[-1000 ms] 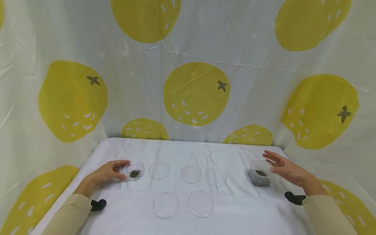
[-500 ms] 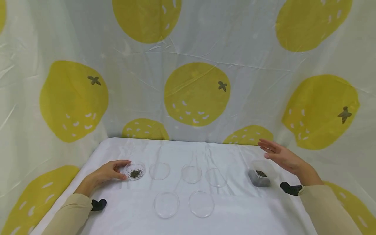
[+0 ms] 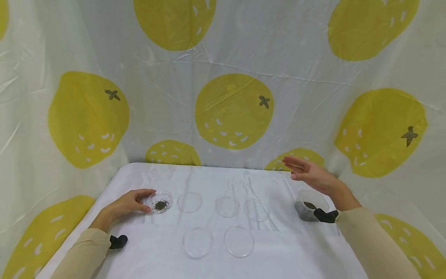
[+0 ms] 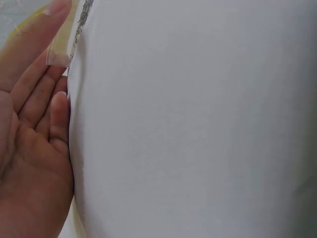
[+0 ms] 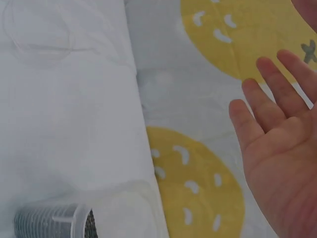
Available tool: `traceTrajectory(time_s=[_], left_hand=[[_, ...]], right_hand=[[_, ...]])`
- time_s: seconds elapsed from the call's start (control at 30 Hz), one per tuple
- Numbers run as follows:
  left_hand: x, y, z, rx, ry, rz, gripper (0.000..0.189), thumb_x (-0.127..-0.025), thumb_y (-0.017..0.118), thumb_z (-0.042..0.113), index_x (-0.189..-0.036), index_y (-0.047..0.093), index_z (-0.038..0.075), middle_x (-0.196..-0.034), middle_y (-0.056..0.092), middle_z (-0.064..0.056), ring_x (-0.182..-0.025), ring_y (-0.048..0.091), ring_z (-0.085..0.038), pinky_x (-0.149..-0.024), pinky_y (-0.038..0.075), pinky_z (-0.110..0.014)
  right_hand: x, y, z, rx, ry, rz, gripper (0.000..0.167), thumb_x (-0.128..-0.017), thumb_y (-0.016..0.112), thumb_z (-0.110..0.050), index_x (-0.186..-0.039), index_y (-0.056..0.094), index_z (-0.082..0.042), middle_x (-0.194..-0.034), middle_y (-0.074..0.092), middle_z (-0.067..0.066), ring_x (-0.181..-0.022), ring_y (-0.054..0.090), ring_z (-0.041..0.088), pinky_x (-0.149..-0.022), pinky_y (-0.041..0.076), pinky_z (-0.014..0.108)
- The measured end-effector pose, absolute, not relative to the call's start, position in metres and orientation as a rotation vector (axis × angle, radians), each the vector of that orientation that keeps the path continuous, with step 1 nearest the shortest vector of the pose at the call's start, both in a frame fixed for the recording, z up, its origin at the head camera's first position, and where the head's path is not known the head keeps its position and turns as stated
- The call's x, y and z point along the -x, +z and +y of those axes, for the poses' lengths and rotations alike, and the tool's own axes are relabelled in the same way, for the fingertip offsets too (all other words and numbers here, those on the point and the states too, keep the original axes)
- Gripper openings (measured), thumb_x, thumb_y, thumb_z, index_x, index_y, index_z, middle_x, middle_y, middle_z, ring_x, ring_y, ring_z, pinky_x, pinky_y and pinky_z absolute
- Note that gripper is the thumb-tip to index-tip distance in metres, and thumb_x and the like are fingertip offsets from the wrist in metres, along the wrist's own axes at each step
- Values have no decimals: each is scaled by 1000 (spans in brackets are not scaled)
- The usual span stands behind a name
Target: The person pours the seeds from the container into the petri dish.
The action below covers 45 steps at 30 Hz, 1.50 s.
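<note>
A clear shallow dish [image 3: 167, 195] with dark, dried-leaf-like bits [image 3: 160, 205] rests on the left of the white table. My left hand [image 3: 127, 203] holds it from the left, thumb at the near rim and fingers at the far side. The left wrist view catches only a corner of the dish [image 4: 58, 60] beside the fingers. My right hand [image 3: 317, 179] is raised at the right, fingers straight, holding nothing. Below it stands a clear plastic tub [image 3: 302, 212] with dark grains inside, partly hidden behind the wrist camera. Its ribbed wall [image 5: 47, 220] also shows in the right wrist view.
Several clear round dishes lie mid-table, among them a back-left one [image 3: 189, 202] and two at the front, left [image 3: 186, 252] and right [image 3: 227, 251]. A pale lid-like sheet [image 5: 124, 210] lies by the tub. Lemon-print curtain [image 3: 163, 100] surrounds the table [image 3: 278, 255].
My right hand has risen from beside the tub and swung left, passing above and behind it. The left hand and its dish stay in place.
</note>
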<state>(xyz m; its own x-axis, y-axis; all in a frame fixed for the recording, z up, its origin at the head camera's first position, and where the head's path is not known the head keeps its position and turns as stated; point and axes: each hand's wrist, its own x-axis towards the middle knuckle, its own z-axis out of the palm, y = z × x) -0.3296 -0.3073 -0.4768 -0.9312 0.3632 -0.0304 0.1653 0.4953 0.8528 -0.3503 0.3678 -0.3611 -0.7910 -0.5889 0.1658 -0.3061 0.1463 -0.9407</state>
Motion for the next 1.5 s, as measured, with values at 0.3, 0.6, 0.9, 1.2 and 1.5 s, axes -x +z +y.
traceTrajectory(time_s=[0.3, 0.6, 0.9, 1.2, 1.5], left_hand=[[330, -480, -309, -480, 1396, 2549, 76, -82, 90, 17, -147, 55, 0, -152, 50, -21, -139, 38, -41, -111, 31, -58], [329, -481, -310, -488, 1405, 2541, 76, -82, 89, 17, -148, 54, 0, -152, 50, -21, -141, 36, -41, -112, 32, -55], [329, -478, -310, -459, 1404, 2545, 77, -82, 90, 18, -147, 54, -1, -152, 50, -21, -139, 39, -39, -102, 39, -23], [331, -475, -309, -488, 1378, 2556, 76, -83, 89, 17, -148, 54, -1, -152, 51, -20, -137, 40, -38, -112, 34, -47], [332, -475, -309, -482, 1401, 2532, 77, -82, 89, 16, -148, 54, -2, -152, 50, -21, -138, 39, -40, -113, 29, -58]], right_hand=[[362, -359, 319, 815, -1736, 2211, 76, -97, 68, 2, -162, 30, -6, -158, 41, 9, -150, 22, 44, -104, 47, 28], [366, -360, 272, 822, -1691, 2226, 79, -93, 75, -3, -160, 34, -6, -161, 37, 18, -149, 31, 38, -115, 37, 39], [375, -374, 234, 864, -1727, 2155, 74, -93, 76, -2, -157, 39, -2, -157, 42, 19, -147, 35, 40, -110, 43, 41], [377, -379, 192, 891, -1710, 2104, 72, -93, 76, -2, -156, 42, -5, -155, 46, 16, -146, 37, 39, -111, 43, 45], [376, -384, 159, 915, -1687, 2045, 72, -91, 78, -1, -154, 45, -4, -152, 50, 14, -143, 43, 33, -118, 32, 47]])
